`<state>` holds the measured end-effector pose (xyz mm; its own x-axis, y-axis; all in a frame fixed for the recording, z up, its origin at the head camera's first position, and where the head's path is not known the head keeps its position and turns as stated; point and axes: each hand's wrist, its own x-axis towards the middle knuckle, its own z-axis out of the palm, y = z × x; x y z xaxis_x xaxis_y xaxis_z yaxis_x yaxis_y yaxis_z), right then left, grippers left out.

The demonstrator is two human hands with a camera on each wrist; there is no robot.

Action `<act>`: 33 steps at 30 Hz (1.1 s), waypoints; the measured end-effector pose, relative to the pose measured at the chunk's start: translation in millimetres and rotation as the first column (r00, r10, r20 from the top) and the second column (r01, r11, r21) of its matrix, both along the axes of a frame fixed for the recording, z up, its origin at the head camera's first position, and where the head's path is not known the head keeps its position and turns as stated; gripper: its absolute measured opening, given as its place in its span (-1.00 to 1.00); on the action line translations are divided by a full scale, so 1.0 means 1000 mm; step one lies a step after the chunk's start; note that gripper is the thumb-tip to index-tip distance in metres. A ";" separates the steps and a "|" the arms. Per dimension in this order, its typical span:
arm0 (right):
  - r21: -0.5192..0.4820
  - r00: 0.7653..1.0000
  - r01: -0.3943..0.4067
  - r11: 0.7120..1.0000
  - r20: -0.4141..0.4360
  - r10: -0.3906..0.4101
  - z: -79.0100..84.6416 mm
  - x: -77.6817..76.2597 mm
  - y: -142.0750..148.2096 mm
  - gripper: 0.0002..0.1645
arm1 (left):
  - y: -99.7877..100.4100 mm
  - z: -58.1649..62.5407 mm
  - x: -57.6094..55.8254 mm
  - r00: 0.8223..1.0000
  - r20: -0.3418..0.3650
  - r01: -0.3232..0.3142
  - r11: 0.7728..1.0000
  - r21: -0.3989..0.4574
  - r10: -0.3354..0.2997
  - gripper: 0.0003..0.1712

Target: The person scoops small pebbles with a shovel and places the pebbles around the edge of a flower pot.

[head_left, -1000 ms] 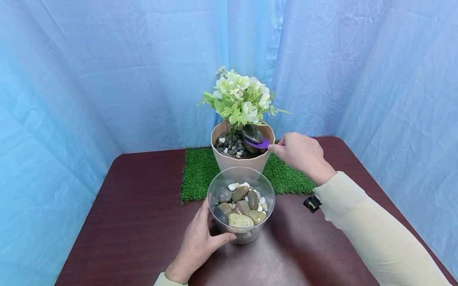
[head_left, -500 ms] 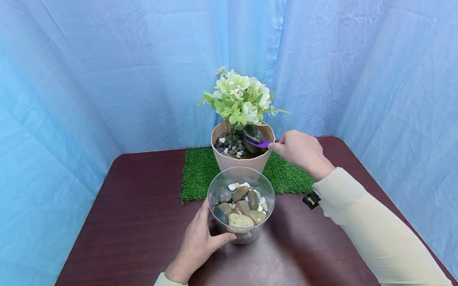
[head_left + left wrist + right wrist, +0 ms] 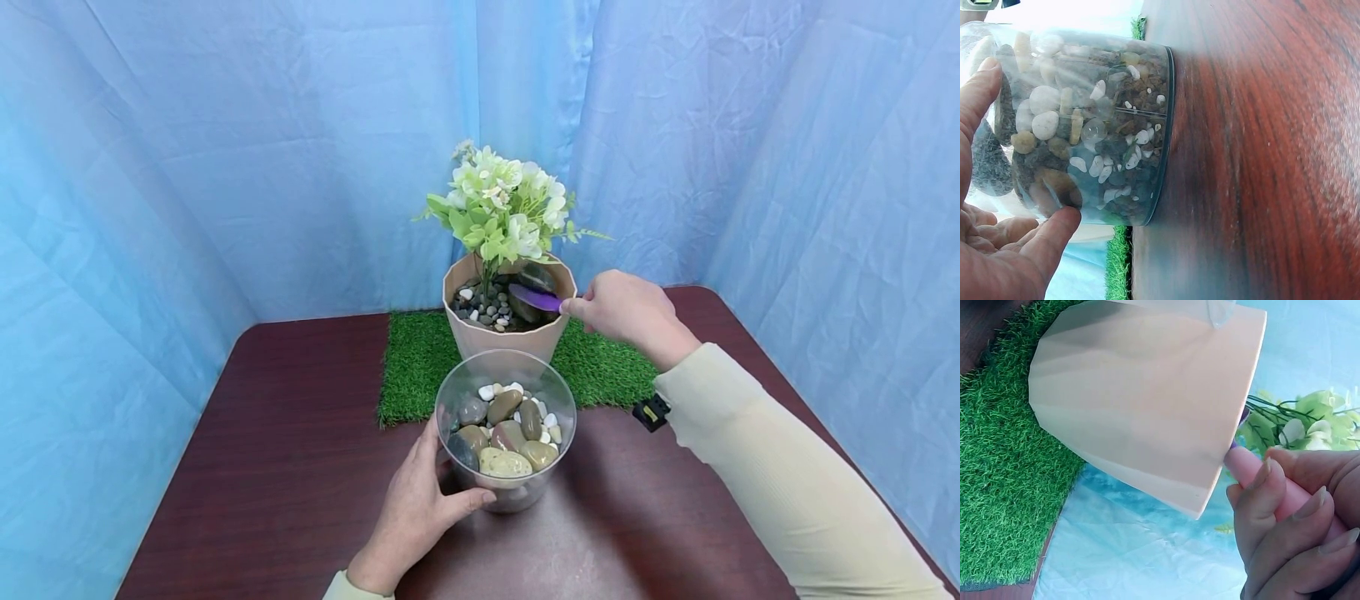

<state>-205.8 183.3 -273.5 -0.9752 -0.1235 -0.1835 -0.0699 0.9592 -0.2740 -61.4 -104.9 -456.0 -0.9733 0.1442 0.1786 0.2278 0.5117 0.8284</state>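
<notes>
My right hand [image 3: 626, 310] grips the pink handle [image 3: 1294, 500] of a small trowel. Its purple blade [image 3: 536, 298] is inside the peach faceted flowerpot [image 3: 504, 340], tilted against a large dark stone [image 3: 536, 277] at the right side. A second large stone [image 3: 522, 310] lies just below the blade. Small grey and white pebbles [image 3: 483, 308] cover the pot's left half, under white artificial flowers [image 3: 502, 192]. With thumb and fingers round its near left side, my left hand [image 3: 412, 508] holds a clear plastic container [image 3: 1094, 131] of soil, pebbles and large polished stones [image 3: 506, 437].
The flowerpot stands on a green artificial grass mat [image 3: 420, 350]. Nearer the front, the clear container rests directly on the dark red wooden table [image 3: 300, 433]. Light blue curtains [image 3: 315, 167] hang behind and at both sides.
The dark stone has slid off the purple blade toward the back of the pot, and the blade has turned more on edge. My right hand rose slightly; the left hand stayed put.
</notes>
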 end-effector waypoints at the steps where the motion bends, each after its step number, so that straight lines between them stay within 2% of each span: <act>1: 0.002 1.000 0.001 1.000 0.001 -0.001 0.001 0.001 -0.001 -0.36 | -0.001 -0.001 0.000 1.000 -0.002 0.004 1.000 0.006 -0.004 0.53; 8: 0.009 1.000 0.007 1.000 0.002 -0.007 0.006 0.003 -0.002 -0.37 | -0.001 -0.004 -0.001 1.000 0.009 0.010 0.999 0.036 -0.010 0.54; 21: 0.005 1.000 0.006 1.000 -0.010 -0.006 0.004 0.004 0.003 -0.38 | 0.000 -0.003 -0.001 1.000 0.022 0.017 0.997 0.069 -0.018 0.54; 28: 0.001 1.000 -0.008 1.000 -0.029 0.008 0.001 0.007 0.004 -0.36 | 0.001 -0.003 0.000 1.000 0.019 -0.005 1.000 0.017 0.005 0.55; 33: -0.004 0.998 -0.023 1.000 -0.061 0.022 0.001 0.010 0.004 -0.37 | 0.001 -0.003 0.000 1.000 0.025 -0.005 1.000 0.024 0.005 0.55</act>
